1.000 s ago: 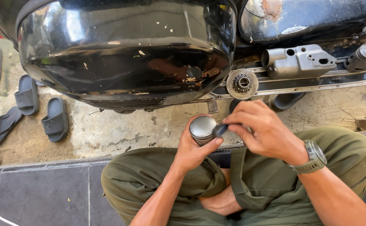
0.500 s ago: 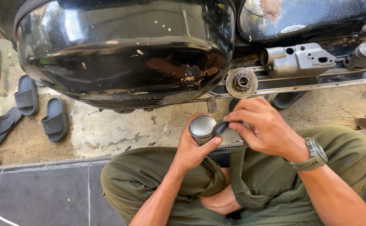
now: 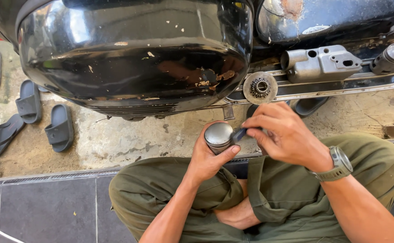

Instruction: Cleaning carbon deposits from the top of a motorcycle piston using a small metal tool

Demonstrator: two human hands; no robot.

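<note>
My left hand (image 3: 208, 155) grips a round grey metal cylinder (image 3: 218, 135), its flat top facing up. My right hand (image 3: 287, 135) pinches a small dark tool (image 3: 239, 134) whose tip rests against the cylinder's upper right edge. I sit cross-legged in olive trousers, and a watch (image 3: 338, 163) is on my right wrist. Both hands are held just below the scooter's black side panel (image 3: 134, 58).
A worn black scooter body fills the top, with a toothed round part (image 3: 260, 87) and a grey metal bracket (image 3: 323, 62) on its running board. Several dark slippers (image 3: 28, 114) lie on the concrete at left. Grey tiles (image 3: 39, 207) lie beneath me.
The hands stay in nearly the same place. The right hand and tool shift only slightly against the cylinder's edge.
</note>
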